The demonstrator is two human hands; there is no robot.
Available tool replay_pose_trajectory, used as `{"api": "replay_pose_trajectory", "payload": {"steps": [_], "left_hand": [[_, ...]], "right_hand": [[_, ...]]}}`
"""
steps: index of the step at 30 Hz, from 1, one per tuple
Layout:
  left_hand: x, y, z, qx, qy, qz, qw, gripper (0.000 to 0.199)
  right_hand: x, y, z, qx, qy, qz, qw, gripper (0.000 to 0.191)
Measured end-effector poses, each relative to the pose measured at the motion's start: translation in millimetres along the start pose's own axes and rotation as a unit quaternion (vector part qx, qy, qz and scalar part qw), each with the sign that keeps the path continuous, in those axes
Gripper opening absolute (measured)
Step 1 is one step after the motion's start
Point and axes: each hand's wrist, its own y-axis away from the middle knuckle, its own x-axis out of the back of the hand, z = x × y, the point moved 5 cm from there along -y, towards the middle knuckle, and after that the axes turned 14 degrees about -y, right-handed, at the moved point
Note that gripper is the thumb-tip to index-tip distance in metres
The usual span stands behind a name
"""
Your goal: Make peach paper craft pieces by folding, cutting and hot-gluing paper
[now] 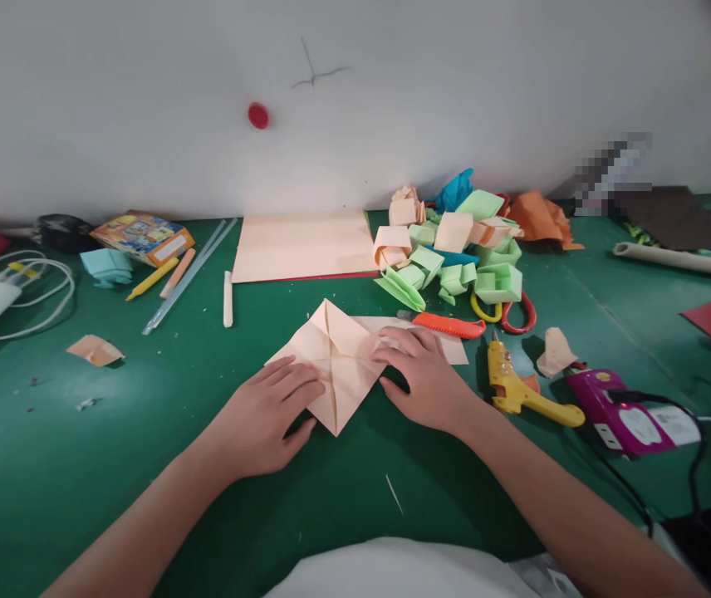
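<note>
A peach paper square (pixel 346 378), folded with creases crossing at its middle, lies turned like a diamond on the green table. My left hand (pixel 277 411) holds its left corner, fingers over the top and thumb by the lower left edge. On the opposite corner, my right hand (pixel 421 374) grips the sheet with bent fingers, its thumb just below the edge. Both hands hide parts of these corners. Partly under the right hand and the square is a flat peach paper strip (pixel 455 350). An orange utility knife (pixel 448 325) lies just beyond the right hand.
Folded paper pieces (pixel 448 249) are heaped at the back, beside scissors (pixel 518 313). A yellow glue gun (pixel 517 386) and purple power strip (pixel 620 411) with cords lie right. Peach sheets (pixel 302 245) rest by the wall. Clear glue sticks (pixel 190 278) lie left.
</note>
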Motion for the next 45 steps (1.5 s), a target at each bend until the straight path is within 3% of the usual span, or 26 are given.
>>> {"api": "replay_pose_trajectory", "payload": {"steps": [4,9,16,22,27,34,45], "left_hand": [[1.1,-0.2,6.2,0.032,0.014,-0.041,0.999,0.041],[-7.7,0.5,10.5,0.074,-0.006,-0.046,0.996,0.063],[-13.6,2.5,21.0,0.085,-0.024,-0.045,0.995,0.066],[-12.7,4.7,21.0,0.092,-0.030,-0.054,0.994,0.060],[-14.9,7.9,20.6,0.074,-0.036,-0.039,0.996,0.056],[-14.4,8.5,16.8,0.011,-0.041,-0.033,0.999,0.046],[-12.3,11.0,1.2,-0.032,0.000,0.020,0.999,0.038]], "right_hand": [[-2.6,-2.3,-5.0,0.003,-0.020,-0.032,0.999,0.034],[0.2,-2.2,-12.4,0.004,-0.002,-0.040,0.999,0.038],[-5.1,2.4,-20.4,0.025,0.058,-0.059,0.996,0.052],[-9.2,4.5,-24.0,0.052,0.051,-0.067,0.995,0.049],[-14.5,5.3,-21.0,0.094,0.012,-0.091,0.991,0.046],[-15.9,7.0,-18.3,0.086,0.016,-0.101,0.991,0.049],[-22.6,3.9,-25.4,0.115,0.007,-0.095,0.989,0.054]]}}
